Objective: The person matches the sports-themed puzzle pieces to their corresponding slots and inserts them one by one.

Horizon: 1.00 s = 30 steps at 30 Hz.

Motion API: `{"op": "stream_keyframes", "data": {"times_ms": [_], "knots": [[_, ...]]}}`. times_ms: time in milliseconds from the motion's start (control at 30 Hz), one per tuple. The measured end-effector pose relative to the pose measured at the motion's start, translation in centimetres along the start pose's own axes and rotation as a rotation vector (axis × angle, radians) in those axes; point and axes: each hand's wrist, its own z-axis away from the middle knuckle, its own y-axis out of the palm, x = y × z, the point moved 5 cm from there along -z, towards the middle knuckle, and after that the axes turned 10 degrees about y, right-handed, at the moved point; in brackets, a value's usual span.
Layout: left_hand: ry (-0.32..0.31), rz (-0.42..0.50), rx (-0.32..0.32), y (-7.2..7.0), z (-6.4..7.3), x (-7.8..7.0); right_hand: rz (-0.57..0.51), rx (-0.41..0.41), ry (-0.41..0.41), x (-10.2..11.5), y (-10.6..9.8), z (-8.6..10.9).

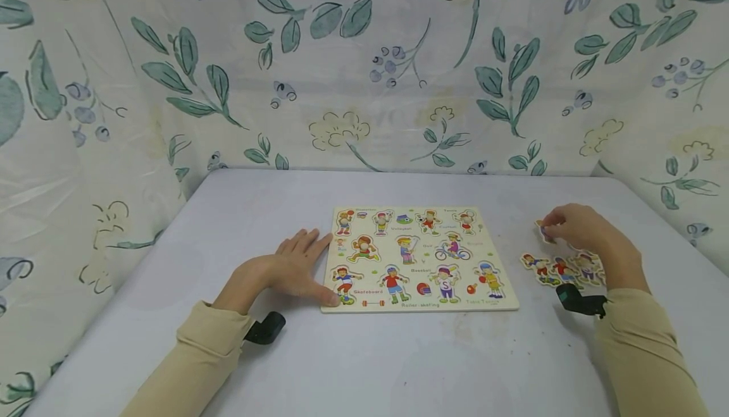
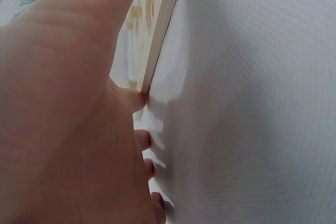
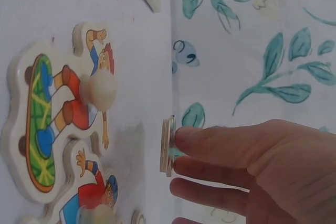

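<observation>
Board (image 1: 387, 249), one, pale and rectangular, lies flat near the middle of one white desk (image 1: 398, 366). Eleven sports figures show on it in three rows: four at the top, three in the middle and four at the bottom, with small printed words among them. Two hands are at work. The left hand (image 1: 299, 268) is spread at the board's left side, fingers extended and gripping nothing, its thumb resting on the near left corner. The right hand (image 1: 581, 227), well to the right of the board, pinches one small piece (image 1: 542, 233) between thumb and fingers; the right wrist view shows that piece edge-on, its picture hidden. Just on the near side of it is a cluster of at least three cut-out pieces: a skateboarder (image 1: 535, 265), a red-shirted figure (image 1: 564, 270) and one in purple (image 1: 588, 266). The full count cannot be told, as the right arm covers part. Two pale knobs (image 3: 98, 91) show up close, one each on the skateboarder and the red-shirted figure. Two beige sleeves (image 1: 211, 341) and two black wrist cameras (image 1: 266, 328) are visible. Flowered cloth (image 1: 398, 119) hangs behind.
</observation>
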Motion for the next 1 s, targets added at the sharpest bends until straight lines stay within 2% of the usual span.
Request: {"op": "stream_keyframes", "data": {"times_ms": [1000], "knots": [[-0.007,0.003,-0.001,0.0,0.0,-0.1,0.051,-0.189,-0.142,5.0,-0.7,0.8]]}}
